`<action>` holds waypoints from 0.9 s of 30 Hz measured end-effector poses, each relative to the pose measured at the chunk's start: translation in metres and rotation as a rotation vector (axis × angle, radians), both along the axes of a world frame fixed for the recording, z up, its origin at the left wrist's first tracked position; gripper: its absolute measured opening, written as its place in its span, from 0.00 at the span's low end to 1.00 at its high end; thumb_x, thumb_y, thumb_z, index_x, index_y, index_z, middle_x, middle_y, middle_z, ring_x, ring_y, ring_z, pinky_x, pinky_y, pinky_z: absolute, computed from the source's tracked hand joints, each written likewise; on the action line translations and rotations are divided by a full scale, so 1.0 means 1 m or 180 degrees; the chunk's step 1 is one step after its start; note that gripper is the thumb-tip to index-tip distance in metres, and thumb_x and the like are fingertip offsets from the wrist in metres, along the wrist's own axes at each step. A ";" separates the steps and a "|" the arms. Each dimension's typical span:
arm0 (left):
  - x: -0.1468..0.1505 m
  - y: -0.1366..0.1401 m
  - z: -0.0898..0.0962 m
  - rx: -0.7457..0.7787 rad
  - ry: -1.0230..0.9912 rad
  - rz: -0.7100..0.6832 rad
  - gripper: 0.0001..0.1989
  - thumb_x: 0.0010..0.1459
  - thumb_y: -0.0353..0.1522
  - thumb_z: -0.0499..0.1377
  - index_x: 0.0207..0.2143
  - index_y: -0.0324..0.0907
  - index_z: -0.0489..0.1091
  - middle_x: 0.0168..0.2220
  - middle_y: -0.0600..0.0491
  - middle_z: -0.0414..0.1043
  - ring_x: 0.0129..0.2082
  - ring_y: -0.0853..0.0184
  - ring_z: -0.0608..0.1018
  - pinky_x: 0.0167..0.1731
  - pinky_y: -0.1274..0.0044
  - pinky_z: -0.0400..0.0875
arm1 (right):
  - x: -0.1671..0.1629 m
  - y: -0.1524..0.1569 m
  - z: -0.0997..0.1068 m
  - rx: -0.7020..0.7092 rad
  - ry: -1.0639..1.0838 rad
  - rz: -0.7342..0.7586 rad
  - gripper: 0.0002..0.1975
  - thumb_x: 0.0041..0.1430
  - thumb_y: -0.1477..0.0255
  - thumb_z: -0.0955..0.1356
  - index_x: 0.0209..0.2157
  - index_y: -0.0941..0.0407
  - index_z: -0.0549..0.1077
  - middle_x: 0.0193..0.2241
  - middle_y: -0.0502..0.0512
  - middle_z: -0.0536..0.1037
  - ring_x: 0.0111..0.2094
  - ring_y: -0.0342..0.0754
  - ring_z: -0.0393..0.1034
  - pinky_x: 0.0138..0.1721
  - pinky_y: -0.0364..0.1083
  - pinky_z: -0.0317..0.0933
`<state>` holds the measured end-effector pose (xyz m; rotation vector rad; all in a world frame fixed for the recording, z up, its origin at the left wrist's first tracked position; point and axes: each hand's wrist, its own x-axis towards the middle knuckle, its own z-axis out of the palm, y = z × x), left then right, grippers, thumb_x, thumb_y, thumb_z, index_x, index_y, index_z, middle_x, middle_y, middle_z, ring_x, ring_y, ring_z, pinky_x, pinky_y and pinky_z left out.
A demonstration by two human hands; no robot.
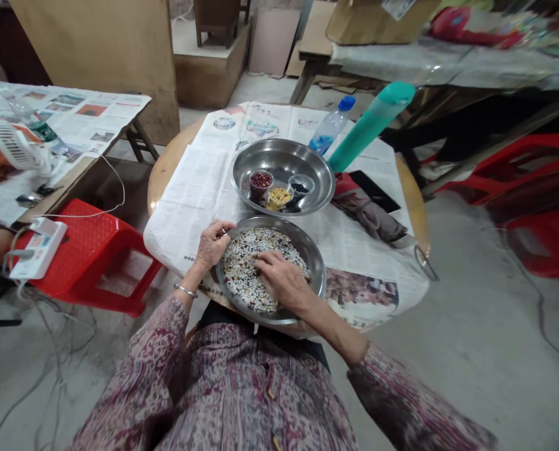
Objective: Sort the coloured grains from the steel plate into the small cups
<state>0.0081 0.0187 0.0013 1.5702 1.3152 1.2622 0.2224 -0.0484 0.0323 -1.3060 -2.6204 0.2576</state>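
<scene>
A steel basin [320, 275] sits close to my body, its bottom covered with mixed white, red, yellow and dark grains [246, 275]. At its upper left rim is my left hand [212, 244], fingers bent and closed against the edge. My right hand [282, 279] reaches in from the right, its fingers drawn together at the surface of the grains; what lies between the fingertips is hidden. Just beyond stands a second steel basin [286, 153]. Inside it are three clear cups: one of red beans [261, 181], one of yellow kernels [279, 198] and one of black beans [300, 188].
Newspaper [192, 181] covers the round wooden table. Right of the basins stand a blue-capped bottle [332, 125], a tall teal bottle [373, 125], a dark cloth [368, 213] and a phone [375, 191]. A red stool [91, 257] bearing a power strip [39, 248] is at left.
</scene>
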 end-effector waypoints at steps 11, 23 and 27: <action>0.000 -0.002 0.004 -0.0031 0.0070 -0.0016 0.18 0.47 0.18 0.56 0.37 0.41 0.77 0.30 0.57 0.66 0.29 0.72 0.67 0.31 0.80 0.64 | 0.029 -0.044 0.001 -0.0728 0.0263 0.0294 0.06 0.66 0.75 0.64 0.38 0.54 0.73 0.36 0.54 0.76 0.38 0.48 0.72 0.39 0.46 0.67; -0.001 -0.005 0.010 -0.0126 0.0092 0.0023 0.17 0.48 0.19 0.56 0.37 0.41 0.77 0.30 0.57 0.66 0.28 0.72 0.67 0.31 0.80 0.63 | 0.008 0.015 0.006 0.0045 0.0341 -0.0345 0.08 0.64 0.77 0.63 0.37 0.54 0.73 0.37 0.58 0.77 0.40 0.52 0.72 0.40 0.48 0.66; -0.001 -0.005 0.010 -0.0141 0.0055 0.0015 0.16 0.49 0.19 0.56 0.37 0.41 0.77 0.30 0.57 0.66 0.28 0.72 0.67 0.31 0.80 0.63 | 0.008 0.016 0.014 -0.0096 0.0551 -0.0335 0.08 0.64 0.77 0.64 0.35 0.53 0.74 0.33 0.54 0.79 0.34 0.48 0.73 0.37 0.45 0.64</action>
